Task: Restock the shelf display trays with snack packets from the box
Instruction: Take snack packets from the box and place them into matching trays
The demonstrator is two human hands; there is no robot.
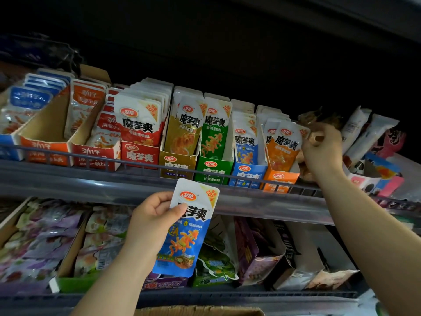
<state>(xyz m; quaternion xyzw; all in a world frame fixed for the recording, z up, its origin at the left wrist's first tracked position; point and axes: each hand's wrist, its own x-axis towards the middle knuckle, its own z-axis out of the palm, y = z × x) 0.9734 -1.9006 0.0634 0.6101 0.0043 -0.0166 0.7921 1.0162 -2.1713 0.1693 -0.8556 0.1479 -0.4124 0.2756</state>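
The blue packet (191, 226) is upright and face-out in the left hand (150, 222), thumb across its front and fingers (159, 202) curled behind its left edge. It hangs just below the upper shelf's raised front lip (91, 181), probably so the label can be matched to a tray. Its match, the blue tray (247, 176), sits up and to the right between the green tray (213, 167) and the orange tray (281, 179). The right hand (323, 151) is raised at the right edge of the orange packets (283, 144), fingers curled; whether they grip a packet or only steady the row, I cannot tell. The trays stand touching side by side, so I judge the only way in is over the lip and down from above. The box (198, 311) shows at the bottom edge.
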